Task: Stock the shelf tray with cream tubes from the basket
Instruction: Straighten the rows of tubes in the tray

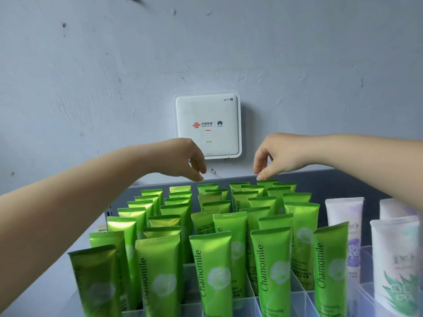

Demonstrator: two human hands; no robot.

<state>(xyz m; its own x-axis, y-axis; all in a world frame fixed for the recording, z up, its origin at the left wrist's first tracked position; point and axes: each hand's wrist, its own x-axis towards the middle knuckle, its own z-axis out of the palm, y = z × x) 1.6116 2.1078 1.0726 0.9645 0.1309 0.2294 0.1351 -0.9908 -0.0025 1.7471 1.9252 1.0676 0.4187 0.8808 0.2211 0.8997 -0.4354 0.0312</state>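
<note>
A clear plastic shelf tray (254, 291) with lane dividers fills the lower middle of the view, seen from above and in front. Green cream tubes (211, 273) marked "Chamomile" stand upright in it, caps down, in several rows running away toward the wall. Both of the person's bare arms reach over the tray to its far end. The left hand (183, 157) hangs above the back left rows, fingers pointing down and loosely bent, thumb close to the fingertips; it holds nothing and touches no tube. The right hand (278, 154) is over the back right rows, its thumb and forefinger pinching the top edge of the rearmost green tube (267, 183) there. To the right of the tray, white tubes (345, 227) with purple and green flower prints stand in a neighbouring clear tray. Behind the tray, on the scuffed pale blue wall (91, 76), hangs a white square router (207, 124) with a red and a green light.
</note>
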